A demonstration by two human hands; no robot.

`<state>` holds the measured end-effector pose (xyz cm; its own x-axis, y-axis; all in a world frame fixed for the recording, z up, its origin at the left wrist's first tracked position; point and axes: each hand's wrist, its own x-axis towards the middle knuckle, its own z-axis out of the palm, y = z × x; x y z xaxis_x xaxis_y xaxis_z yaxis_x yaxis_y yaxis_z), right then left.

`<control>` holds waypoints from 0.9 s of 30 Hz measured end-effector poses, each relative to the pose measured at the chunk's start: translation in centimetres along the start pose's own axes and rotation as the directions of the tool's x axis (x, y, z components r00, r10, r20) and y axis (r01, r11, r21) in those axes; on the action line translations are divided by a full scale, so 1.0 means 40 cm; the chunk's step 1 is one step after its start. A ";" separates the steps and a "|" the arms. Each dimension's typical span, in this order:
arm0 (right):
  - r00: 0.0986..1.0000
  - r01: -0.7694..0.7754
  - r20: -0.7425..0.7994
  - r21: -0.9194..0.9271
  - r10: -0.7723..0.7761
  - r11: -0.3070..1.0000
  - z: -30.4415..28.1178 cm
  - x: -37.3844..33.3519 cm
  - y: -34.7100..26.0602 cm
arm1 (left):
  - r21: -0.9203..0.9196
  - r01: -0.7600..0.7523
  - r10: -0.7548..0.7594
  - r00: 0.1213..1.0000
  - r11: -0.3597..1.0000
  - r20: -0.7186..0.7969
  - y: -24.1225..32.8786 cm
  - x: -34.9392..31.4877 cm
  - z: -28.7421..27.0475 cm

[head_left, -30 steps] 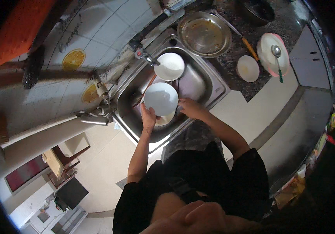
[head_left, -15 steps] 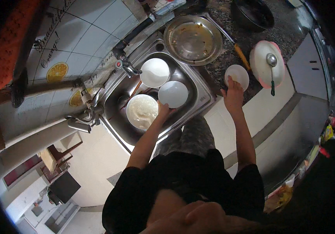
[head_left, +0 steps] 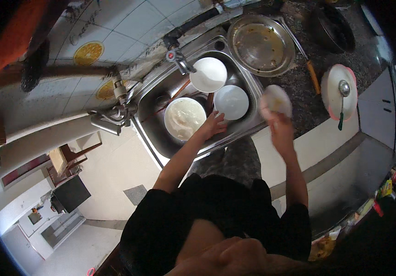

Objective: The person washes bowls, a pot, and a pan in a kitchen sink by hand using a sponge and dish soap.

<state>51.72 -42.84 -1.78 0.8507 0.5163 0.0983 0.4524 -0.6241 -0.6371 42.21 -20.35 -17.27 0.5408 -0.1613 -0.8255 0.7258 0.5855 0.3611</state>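
My right hand (head_left: 282, 129) grips a small white bowl (head_left: 278, 102) by its near rim, over the counter at the sink's right edge. The bowl is blurred by motion, with a yellowish smear inside. Over the near side of the steel sink (head_left: 161, 148), my left hand (head_left: 213, 126) has its fingers apart and holds nothing. Just beyond its fingertips sits a white bowl (head_left: 231, 102). A second white bowl (head_left: 208, 74) lies under the tap (head_left: 179, 60). To the left stands a larger white bowl (head_left: 185, 118) with cloudy liquid in it.
A soiled round steel pan (head_left: 262, 46) lies behind the sink's right side. Right of it are a wooden-handled utensil (head_left: 313, 76), a dark pot (head_left: 330, 27) and a pink-rimmed white dish (head_left: 331, 87) with a ladle (head_left: 343, 89). Another tap (head_left: 108, 120) juts out at the left.
My right hand has picked up the small bowl from the counter and brought it closer to the sink. My left hand has let go of the white bowl's rim. The view has shifted.
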 end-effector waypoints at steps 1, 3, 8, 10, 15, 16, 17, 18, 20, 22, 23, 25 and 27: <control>0.998 0.068 -0.008 0.124 -0.068 0.990 0.055 -0.011 -0.023 | 0.044 -0.076 0.074 0.996 0.996 0.039 0.021 -0.054 0.002; 0.979 0.161 0.093 0.206 -0.183 0.965 0.177 -0.016 -0.088 | -0.111 -0.149 0.161 0.980 0.983 0.115 0.073 -0.183 -0.002; 0.852 0.373 0.205 0.410 -0.482 0.832 0.467 -0.023 -0.266 | -0.059 -0.306 0.303 0.951 0.950 -0.052 0.080 -0.305 -0.203; 0.798 0.432 0.249 0.401 -0.550 0.808 0.571 -0.022 -0.278 | 0.142 -0.374 0.393 0.908 0.916 -0.143 0.064 -0.303 -0.297; 0.977 -0.042 0.212 0.097 0.020 0.994 0.776 0.001 -0.204 | 0.931 -0.254 0.874 0.473 0.261 -0.116 0.115 -0.259 -0.355; 0.972 -0.140 0.197 0.035 0.131 0.989 0.813 -0.003 -0.182 | 0.971 -0.168 0.896 0.436 0.169 -0.080 0.133 -0.256 -0.335; 0.957 -0.049 0.287 -0.001 0.048 0.999 0.830 -0.008 -0.181 | 0.995 -0.069 0.915 0.401 0.077 -0.043 0.142 -0.252 -0.324; 0.926 0.043 0.376 -0.029 -0.029 0.999 0.844 -0.013 -0.180 | 1.000 0.001 0.914 0.406 -0.026 0.023 0.140 -0.236 -0.329; 0.873 0.200 0.463 -0.058 -0.151 0.978 0.875 -0.022 -0.168 | 0.987 0.148 0.896 0.444 -0.059 -0.013 0.130 -0.214 -0.303; 0.848 0.321 0.468 -0.078 -0.250 0.944 0.908 -0.021 -0.141 | 0.967 0.234 0.849 0.526 -0.101 -0.038 0.120 -0.196 -0.299; 0.874 0.240 0.448 -0.058 -0.189 0.969 0.885 -0.003 -0.135 | 0.965 0.248 0.838 0.542 -0.081 -0.069 0.107 -0.183 -0.307; 0.912 0.069 0.406 -0.021 -0.054 0.997 0.791 0.052 -0.137 | 0.963 0.267 0.810 0.574 -0.049 -0.118 0.085 -0.149 -0.314; 0.847 -0.338 0.473 0.126 0.243 0.933 0.780 0.071 -0.170 | 0.969 0.247 0.767 0.620 0.005 -0.163 0.051 -0.092 -0.346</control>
<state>42.71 -18.83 -21.04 0.7040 0.5631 -0.4329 0.1007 -0.6825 -0.7239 35.82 -7.57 -19.51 0.8233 0.4783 -0.3056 0.5495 -0.8065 0.2182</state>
